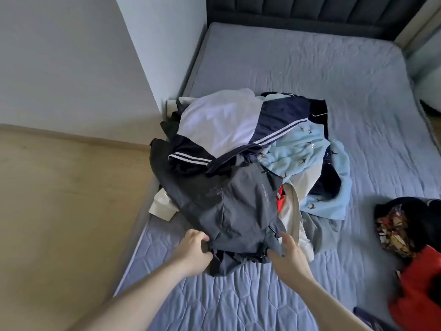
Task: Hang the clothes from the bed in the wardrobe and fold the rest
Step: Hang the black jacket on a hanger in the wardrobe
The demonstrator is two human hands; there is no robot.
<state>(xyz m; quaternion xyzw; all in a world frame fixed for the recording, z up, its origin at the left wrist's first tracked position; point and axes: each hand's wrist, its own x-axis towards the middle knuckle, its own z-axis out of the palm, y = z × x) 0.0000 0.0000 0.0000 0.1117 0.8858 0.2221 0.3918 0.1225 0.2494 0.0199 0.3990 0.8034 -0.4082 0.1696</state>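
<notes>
I observe both hands at the near side of the clothes pile (250,158), which sits toward the left edge of the bed (358,80). My left hand (191,252) has its fingers curled into the near left hem of a dark grey garment (236,211) lying on top of the pile's near end. My right hand (290,254) grips the same garment's near right hem, thumb over the cloth, fingers partly hidden beneath it. The two hands are apart, one at each near corner of the garment.

Behind the grey garment lie a navy piece with white stripes (281,120), a white garment (214,123) and a light blue patterned fleece (300,149). Some items overhang the bed's left edge.

At the bed's right edge, well apart from the pile, lie a red garment (420,290) and a dark floral one (393,228).

At the far end stands a dark padded headboard (310,13).
</notes>
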